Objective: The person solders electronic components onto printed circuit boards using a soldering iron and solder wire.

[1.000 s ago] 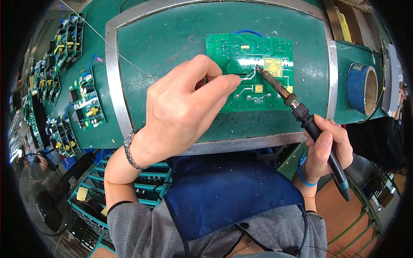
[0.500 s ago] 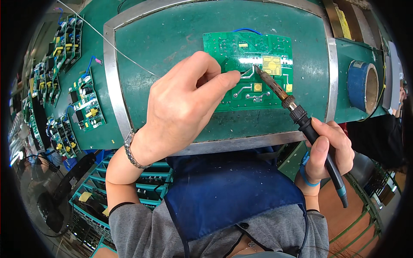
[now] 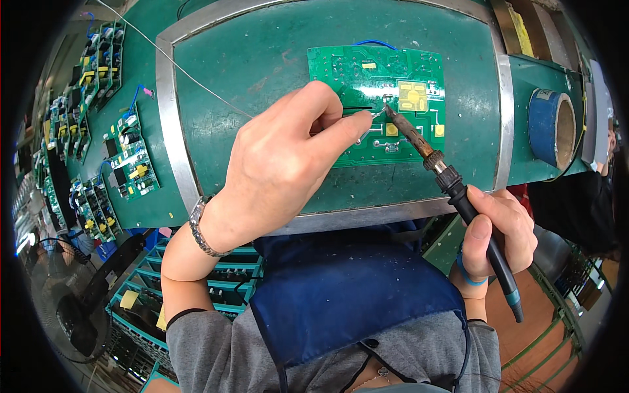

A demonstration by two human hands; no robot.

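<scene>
A green circuit board [image 3: 327,65] lies solder side up on the green work mat, with yellow square patches and a blue wire [image 3: 375,43] at its far edge. My left hand [image 3: 282,150] is over the board's left part, pinching a thin solder wire [image 3: 190,76] whose short end pokes out past the fingertips. My right hand [image 3: 501,232] grips the black handle of a soldering iron [image 3: 414,137]. The iron's tip is at the board's middle, close to the solder end; whether they touch I cannot make out.
A metal frame [image 3: 177,124] borders the mat. To the left stand several assembled circuit boards [image 3: 131,154]. A blue-rimmed roll [image 3: 542,128] sits at the right. Teal racks [image 3: 229,278] and a fan [image 3: 72,308] are at the lower left. Another person's dark clothing [image 3: 576,209] shows at far right.
The iron's tip has shifted slightly down and left on the board. My left hand has edged right and down with the solder wire. The board has moved slightly upward.
</scene>
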